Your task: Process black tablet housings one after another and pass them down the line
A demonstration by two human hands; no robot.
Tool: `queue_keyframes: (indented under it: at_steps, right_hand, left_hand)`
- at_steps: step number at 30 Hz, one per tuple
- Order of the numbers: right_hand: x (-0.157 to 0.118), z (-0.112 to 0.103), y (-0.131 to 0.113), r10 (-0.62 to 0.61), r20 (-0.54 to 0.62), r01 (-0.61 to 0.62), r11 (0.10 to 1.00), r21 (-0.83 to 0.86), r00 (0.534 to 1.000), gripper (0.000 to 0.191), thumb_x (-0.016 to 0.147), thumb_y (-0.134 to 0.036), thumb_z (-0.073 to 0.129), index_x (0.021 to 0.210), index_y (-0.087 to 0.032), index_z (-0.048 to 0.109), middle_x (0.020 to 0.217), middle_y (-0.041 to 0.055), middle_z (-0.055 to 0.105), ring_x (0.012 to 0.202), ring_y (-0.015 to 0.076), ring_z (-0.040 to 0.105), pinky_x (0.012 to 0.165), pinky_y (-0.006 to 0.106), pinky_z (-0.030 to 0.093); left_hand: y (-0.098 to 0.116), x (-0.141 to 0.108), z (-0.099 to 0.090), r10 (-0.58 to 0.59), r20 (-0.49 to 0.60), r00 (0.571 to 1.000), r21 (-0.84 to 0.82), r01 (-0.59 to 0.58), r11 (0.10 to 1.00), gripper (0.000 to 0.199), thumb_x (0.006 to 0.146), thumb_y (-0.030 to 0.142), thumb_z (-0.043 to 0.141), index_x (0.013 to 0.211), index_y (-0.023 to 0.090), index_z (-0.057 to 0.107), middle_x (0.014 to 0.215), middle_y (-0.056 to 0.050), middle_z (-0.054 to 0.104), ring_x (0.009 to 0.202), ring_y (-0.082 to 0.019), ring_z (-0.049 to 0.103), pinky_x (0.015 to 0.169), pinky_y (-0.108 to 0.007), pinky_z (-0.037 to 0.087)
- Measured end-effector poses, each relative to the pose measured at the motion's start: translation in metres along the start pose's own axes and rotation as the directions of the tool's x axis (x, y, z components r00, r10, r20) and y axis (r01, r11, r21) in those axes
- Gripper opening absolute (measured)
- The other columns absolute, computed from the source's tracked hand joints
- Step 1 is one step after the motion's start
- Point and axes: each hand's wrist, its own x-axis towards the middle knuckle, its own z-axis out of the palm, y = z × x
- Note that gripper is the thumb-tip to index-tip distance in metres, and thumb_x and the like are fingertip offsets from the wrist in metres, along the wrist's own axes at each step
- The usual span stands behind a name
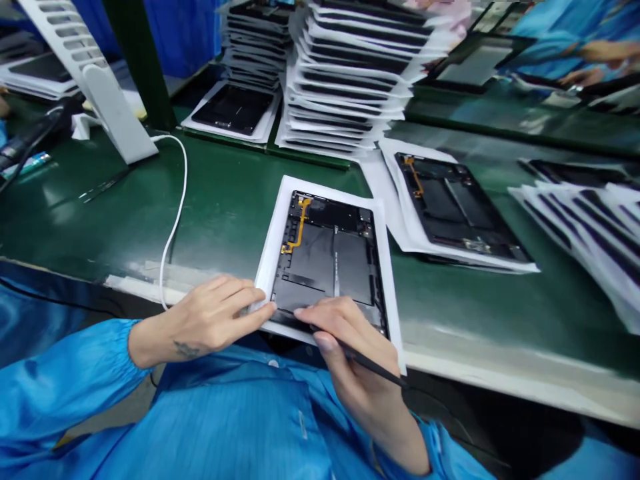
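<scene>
An open tablet housing (313, 263) lies on a white paper sheet (393, 293) at the table's front edge. Inside the dark shell are an orange flex cable (301, 227) at upper left and a thin pale strip down the middle. My left hand (215, 313) rests at the lower left corner, fingers stretched out and touching the paper and the housing's edge. Over the lower edge, my right hand (353, 360) is closed around slim black tweezers (375, 365); their working end is hidden under the fingers.
Behind stands a tall stack of housings between paper sheets (345, 87). Another open housing (460, 203) lies to the right, beside a leaning stack (590, 227). At left are a white stand (107, 113), a white cable (175, 220) and a thin dark tool (107, 185). A co-worker's blue sleeve (560, 33) shows beyond.
</scene>
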Motion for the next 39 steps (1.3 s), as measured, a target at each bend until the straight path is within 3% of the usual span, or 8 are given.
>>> queue_keyframes:
  at_steps: [5, 11, 18, 28, 30, 32, 34, 39]
  right_hand:
    - [-0.011, 0.0, 0.004, -0.136, -0.048, 0.133, 0.989, -0.069, 0.99, 0.024, 0.101, -0.014, 0.044, 0.111, -0.019, 0.065, 0.096, 0.0085, 0.068, 0.102, 0.0241, 0.066, 0.083, 0.039, 0.054]
    - [-0.016, 0.012, 0.007, -0.241, 0.146, 0.28, 0.857, -0.433, 0.96, 0.027, 0.102, -0.009, 0.041, 0.105, -0.012, 0.068, 0.09, 0.0084, 0.07, 0.075, 0.0191, 0.053, 0.066, 0.035, 0.04]
    - [-0.01, 0.017, 0.017, -0.228, 0.116, 0.255, 0.892, -0.374, 0.967, 0.026, 0.098, -0.005, 0.043, 0.098, -0.014, 0.067, 0.088, 0.0073, 0.065, 0.078, 0.0205, 0.046, 0.069, 0.035, 0.035]
    - [-0.006, 0.024, 0.02, -0.313, 0.038, 0.301, 0.864, -0.403, 0.949, 0.028, 0.101, -0.006, 0.038, 0.086, -0.016, 0.061, 0.079, 0.0037, 0.056, 0.073, 0.0195, 0.04, 0.066, 0.034, 0.029]
    - [-0.003, 0.024, 0.018, -0.332, -0.009, 0.302, 0.869, -0.391, 0.943, 0.035, 0.097, 0.0, 0.03, 0.088, -0.015, 0.06, 0.08, 0.005, 0.055, 0.073, 0.0199, 0.039, 0.066, 0.034, 0.03]
    - [0.001, 0.026, 0.016, -0.333, -0.058, 0.289, 0.881, -0.374, 0.941, 0.035, 0.093, 0.003, 0.03, 0.091, -0.015, 0.06, 0.081, 0.0059, 0.055, 0.074, 0.02, 0.04, 0.067, 0.034, 0.031]
    - [0.006, 0.03, 0.015, -0.335, -0.122, 0.27, 0.889, -0.37, 0.934, 0.033, 0.091, 0.005, 0.033, 0.093, -0.016, 0.058, 0.082, 0.0058, 0.054, 0.075, 0.0201, 0.041, 0.067, 0.034, 0.032]
    - [0.011, 0.041, 0.018, -0.292, -0.147, 0.222, 0.903, -0.368, 0.945, 0.04, 0.077, 0.01, 0.037, 0.098, -0.017, 0.057, 0.089, 0.007, 0.057, 0.08, 0.0219, 0.044, 0.071, 0.035, 0.036]
  left_hand:
    - [-0.004, -0.001, -0.006, -0.048, 0.014, 0.999, -0.139, 0.049, 0.989, 0.035, 0.099, 0.003, 0.042, 0.124, 0.013, 0.065, 0.116, -0.014, 0.073, 0.111, -0.023, 0.069, 0.089, -0.037, 0.06]
    - [-0.006, 0.007, -0.02, -0.253, 0.042, 0.966, -0.28, 0.255, 0.926, 0.034, 0.098, 0.0, 0.041, 0.117, 0.014, 0.066, 0.113, -0.011, 0.074, 0.11, -0.019, 0.069, 0.095, -0.037, 0.059]
    - [0.001, 0.009, -0.02, 0.011, 0.084, 0.996, -0.019, -0.01, 1.0, 0.016, 0.098, 0.018, 0.061, 0.111, 0.011, 0.066, 0.106, -0.013, 0.075, 0.104, -0.023, 0.071, 0.086, -0.036, 0.061]
    - [-0.005, 0.014, -0.007, -0.086, 0.007, 0.996, -0.127, 0.086, 0.988, 0.021, 0.104, 0.015, 0.045, 0.09, 0.018, 0.06, 0.085, -0.004, 0.07, 0.082, -0.016, 0.065, 0.075, -0.029, 0.048]
    - [-0.018, 0.018, -0.012, -0.334, 0.065, 0.94, -0.239, 0.34, 0.909, 0.021, 0.106, 0.027, 0.047, 0.093, 0.019, 0.062, 0.083, -0.003, 0.068, 0.076, -0.015, 0.063, 0.071, -0.027, 0.048]
    - [-0.033, 0.027, -0.015, -0.594, 0.259, 0.761, -0.371, 0.646, 0.667, 0.033, 0.106, 0.045, 0.043, 0.101, 0.019, 0.063, 0.078, -0.002, 0.066, 0.065, -0.014, 0.061, 0.063, -0.025, 0.047]
    - [-0.043, 0.04, -0.013, -0.641, 0.467, 0.609, -0.451, 0.788, 0.42, 0.053, 0.104, 0.059, 0.032, 0.105, 0.017, 0.064, 0.074, -0.003, 0.066, 0.058, -0.015, 0.061, 0.056, -0.025, 0.046]
    - [-0.063, 0.083, -0.001, -0.652, 0.406, 0.64, -0.571, 0.735, 0.366, 0.043, 0.096, 0.054, 0.048, 0.092, 0.014, 0.063, 0.084, -0.004, 0.066, 0.073, -0.017, 0.061, 0.062, -0.025, 0.045]
